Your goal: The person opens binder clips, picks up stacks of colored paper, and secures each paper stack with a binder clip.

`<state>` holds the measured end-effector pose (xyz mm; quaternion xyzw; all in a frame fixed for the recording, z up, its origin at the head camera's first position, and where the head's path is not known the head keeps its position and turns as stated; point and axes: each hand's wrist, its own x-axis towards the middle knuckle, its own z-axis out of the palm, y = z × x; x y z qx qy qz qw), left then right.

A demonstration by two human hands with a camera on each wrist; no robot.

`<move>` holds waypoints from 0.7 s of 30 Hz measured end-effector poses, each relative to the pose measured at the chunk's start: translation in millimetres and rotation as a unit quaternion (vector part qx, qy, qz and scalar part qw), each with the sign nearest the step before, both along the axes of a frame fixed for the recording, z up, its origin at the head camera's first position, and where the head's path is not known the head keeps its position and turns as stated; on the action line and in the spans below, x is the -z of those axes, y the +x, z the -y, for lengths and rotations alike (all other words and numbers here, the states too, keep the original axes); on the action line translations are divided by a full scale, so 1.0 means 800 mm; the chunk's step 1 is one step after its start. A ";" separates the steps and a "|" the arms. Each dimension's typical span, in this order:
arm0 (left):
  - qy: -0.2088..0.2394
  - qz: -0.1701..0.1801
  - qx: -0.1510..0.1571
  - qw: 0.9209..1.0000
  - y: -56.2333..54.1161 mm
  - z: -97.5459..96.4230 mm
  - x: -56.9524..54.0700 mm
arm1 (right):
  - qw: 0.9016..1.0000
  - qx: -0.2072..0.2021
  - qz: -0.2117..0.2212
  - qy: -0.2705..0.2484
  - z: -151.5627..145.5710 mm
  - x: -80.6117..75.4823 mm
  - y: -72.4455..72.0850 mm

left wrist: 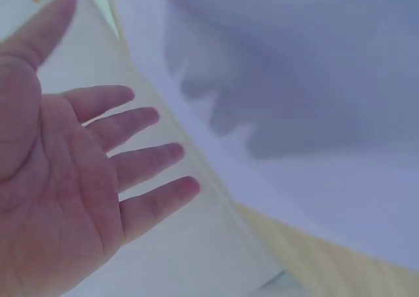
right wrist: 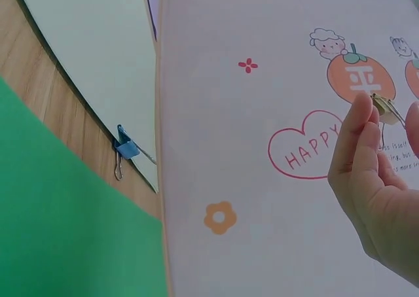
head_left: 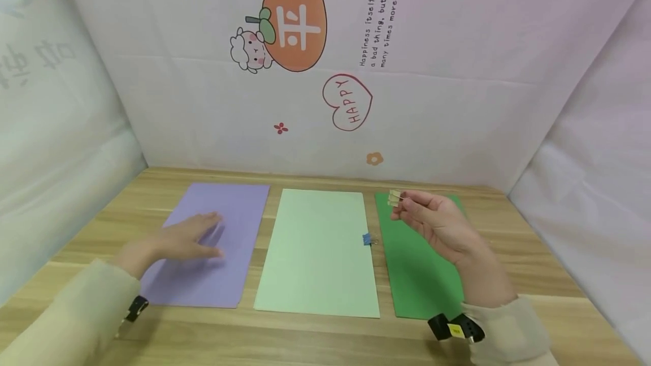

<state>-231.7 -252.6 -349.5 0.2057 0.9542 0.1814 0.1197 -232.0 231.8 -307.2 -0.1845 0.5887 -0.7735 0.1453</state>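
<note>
Between thumb and fingers, my right hand (head_left: pixel 432 222) pinches a yellow binder clip (head_left: pixel 394 198) above the far part of the green sheet (head_left: pixel 422 275). The right wrist view also shows this clip (right wrist: pixel 387 109) at the fingertips. My left hand (head_left: pixel 185 239) hovers over the purple sheet (head_left: pixel 224 281) with fingers spread; in the left wrist view its palm (left wrist: pixel 59 179) holds nothing. In the middle lies a pale green sheet (head_left: pixel 320 253). A blue binder clip (head_left: pixel 367 239) sits on its right edge, its wire handles reaching toward the green sheet.
The three sheets lie side by side on a wood-grain table (head_left: pixel 305 338). A white printed cloth (head_left: pixel 203 112) rises along the table's back edge, and more white cloth (head_left: pixel 600 174) hangs at the sides. Dark straps circle both wrists.
</note>
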 end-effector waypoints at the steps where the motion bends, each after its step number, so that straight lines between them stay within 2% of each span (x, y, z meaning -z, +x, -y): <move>1: -0.003 -0.006 -0.001 1.000 -0.003 0.003 -0.003 | 1.000 -0.001 0.000 -0.001 0.000 0.000 0.000; 3: -0.013 -0.016 -0.006 1.000 -0.009 0.007 -0.007 | 1.000 -0.001 0.000 -0.001 -0.001 0.000 0.001; 7: -0.040 -0.016 -0.033 0.998 -0.015 0.016 -0.008 | 1.000 0.000 0.002 0.002 -0.002 0.000 0.001; 13: -0.067 -0.008 -0.095 0.993 -0.021 0.026 -0.007 | 1.000 0.001 -0.002 0.006 -0.004 0.001 0.000; 15: -0.084 0.006 -0.112 0.990 -0.023 0.029 -0.007 | 1.000 -0.001 -0.004 0.004 -0.004 0.001 0.000; 21: -0.124 0.076 -0.143 0.979 -0.024 0.030 -0.011 | 1.000 -0.005 -0.003 0.001 -0.004 0.002 0.000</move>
